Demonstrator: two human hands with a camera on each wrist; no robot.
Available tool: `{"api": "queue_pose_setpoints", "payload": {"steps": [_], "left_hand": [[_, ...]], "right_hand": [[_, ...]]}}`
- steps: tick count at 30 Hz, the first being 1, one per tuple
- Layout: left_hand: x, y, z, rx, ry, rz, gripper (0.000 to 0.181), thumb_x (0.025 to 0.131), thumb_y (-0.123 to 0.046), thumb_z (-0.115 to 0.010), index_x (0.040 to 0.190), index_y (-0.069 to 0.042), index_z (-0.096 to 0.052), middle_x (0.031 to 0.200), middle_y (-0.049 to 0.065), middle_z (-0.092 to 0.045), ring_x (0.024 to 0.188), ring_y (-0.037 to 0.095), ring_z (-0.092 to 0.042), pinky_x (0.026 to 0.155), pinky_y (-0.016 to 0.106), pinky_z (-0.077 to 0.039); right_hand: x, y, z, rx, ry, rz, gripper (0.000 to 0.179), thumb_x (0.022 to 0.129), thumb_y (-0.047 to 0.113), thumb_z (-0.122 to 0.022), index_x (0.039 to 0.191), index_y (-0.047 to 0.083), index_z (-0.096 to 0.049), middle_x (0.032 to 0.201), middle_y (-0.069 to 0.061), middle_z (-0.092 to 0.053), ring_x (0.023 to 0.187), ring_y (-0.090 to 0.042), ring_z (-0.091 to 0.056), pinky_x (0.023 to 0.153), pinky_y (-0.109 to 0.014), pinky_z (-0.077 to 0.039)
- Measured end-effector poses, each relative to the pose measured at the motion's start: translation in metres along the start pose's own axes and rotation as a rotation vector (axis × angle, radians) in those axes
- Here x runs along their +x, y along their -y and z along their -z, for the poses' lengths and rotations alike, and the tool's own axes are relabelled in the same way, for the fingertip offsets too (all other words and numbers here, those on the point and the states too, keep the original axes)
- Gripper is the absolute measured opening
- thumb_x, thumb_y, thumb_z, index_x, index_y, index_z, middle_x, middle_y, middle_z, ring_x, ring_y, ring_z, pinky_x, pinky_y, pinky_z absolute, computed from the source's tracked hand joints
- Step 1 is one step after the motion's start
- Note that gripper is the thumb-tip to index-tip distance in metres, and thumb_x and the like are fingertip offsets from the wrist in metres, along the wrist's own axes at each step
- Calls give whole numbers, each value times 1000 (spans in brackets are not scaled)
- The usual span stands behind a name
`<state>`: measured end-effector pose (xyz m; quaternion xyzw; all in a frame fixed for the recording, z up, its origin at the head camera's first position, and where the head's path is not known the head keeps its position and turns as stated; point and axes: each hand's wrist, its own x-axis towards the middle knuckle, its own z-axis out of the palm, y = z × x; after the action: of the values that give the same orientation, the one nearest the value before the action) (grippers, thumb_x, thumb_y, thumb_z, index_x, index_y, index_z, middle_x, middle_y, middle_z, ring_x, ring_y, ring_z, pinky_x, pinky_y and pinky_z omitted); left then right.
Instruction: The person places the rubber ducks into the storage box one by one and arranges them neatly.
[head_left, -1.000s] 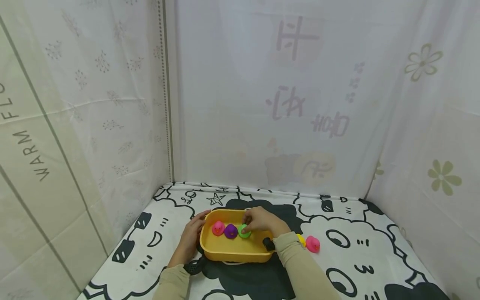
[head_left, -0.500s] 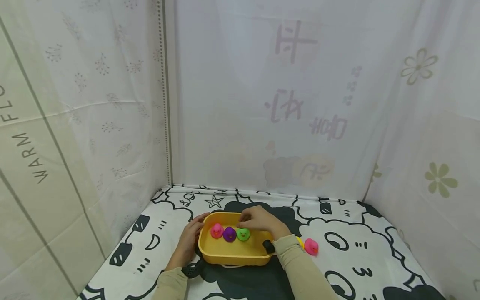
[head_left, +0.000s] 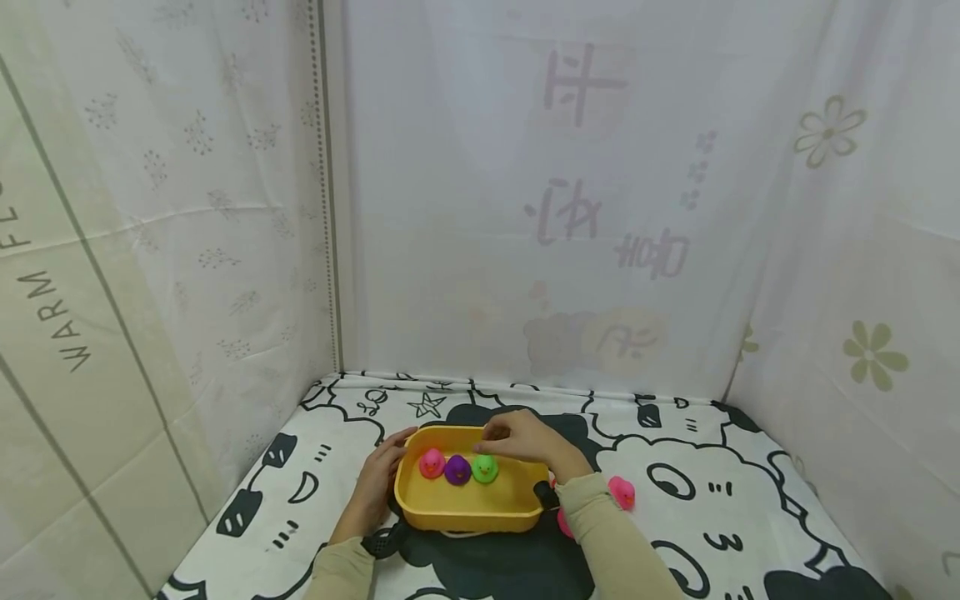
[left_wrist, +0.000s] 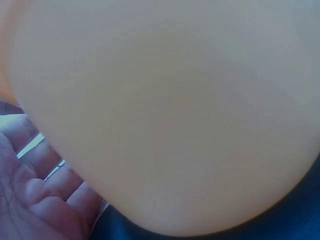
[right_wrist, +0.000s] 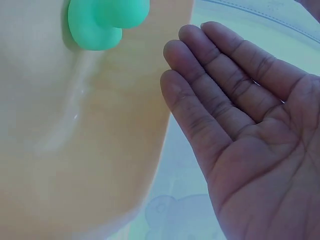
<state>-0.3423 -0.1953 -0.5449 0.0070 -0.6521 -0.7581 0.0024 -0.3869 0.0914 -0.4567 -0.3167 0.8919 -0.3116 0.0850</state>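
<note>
A yellow tray (head_left: 467,510) holds a row of small toy ducks: a pink duck (head_left: 431,463), a purple duck (head_left: 457,470) and a green duck (head_left: 484,469). My left hand (head_left: 377,483) rests against the tray's left side; in the left wrist view its fingers (left_wrist: 62,180) lie along the outer wall, the thumb hidden. Just behind and above the green duck is my right hand (head_left: 525,437), holding nothing. In the right wrist view its fingers (right_wrist: 215,95) are extended and together, near the tray's edge and apart from the green duck (right_wrist: 107,20).
To the right of the tray, another pink duck (head_left: 622,492) sits on the patterned cloth (head_left: 720,475). A pink object (head_left: 565,522) shows partly between the tray and my right sleeve (head_left: 607,529). Curtains (head_left: 450,208) stand behind and on both sides.
My right hand has let go of the green duck, which now sits in the tray. The right forearm has shifted, covering the yellow object and uncovering the pink one beside the tray.
</note>
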Motion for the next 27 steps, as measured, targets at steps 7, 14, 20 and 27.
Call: {"api": "queue_pose_setpoints", "payload": {"steps": [7,14,20,27], "left_hand": [[3,0,2,-3,-11,2,45,101,-20,-43,143,-15,-56,149,11,-49,129,32,-55,107,45,-46],[0,2,1,3,-6,12,45,101,-20,-42,144,-15,-54,151,13,-46,131,33,-53,109,46,-44],[0,0,0,0,-6,10,45,101,-20,-43,144,-15,-55,151,11,-47,132,33,-52,110,47,-42],[0,1,0,-4,-13,0,44,101,-19,-42,143,-16,-56,149,10,-49,131,31,-53,110,47,-43]], "right_hand": [[-11,-3,7,23,-37,-5,32,92,51,-67,110,26,-71,103,14,-69,97,-9,-64,85,-32,-56],[-29,-17,16,31,-90,14,29,97,43,-63,114,22,-72,104,12,-70,97,-9,-65,88,-33,-56],[-54,-36,29,53,-195,-11,29,98,41,-63,114,19,-72,106,9,-70,98,-12,-67,87,-35,-58],[-95,-66,40,111,-369,-137,27,95,41,-67,113,22,-72,107,5,-71,100,-19,-67,87,-41,-58]]}}
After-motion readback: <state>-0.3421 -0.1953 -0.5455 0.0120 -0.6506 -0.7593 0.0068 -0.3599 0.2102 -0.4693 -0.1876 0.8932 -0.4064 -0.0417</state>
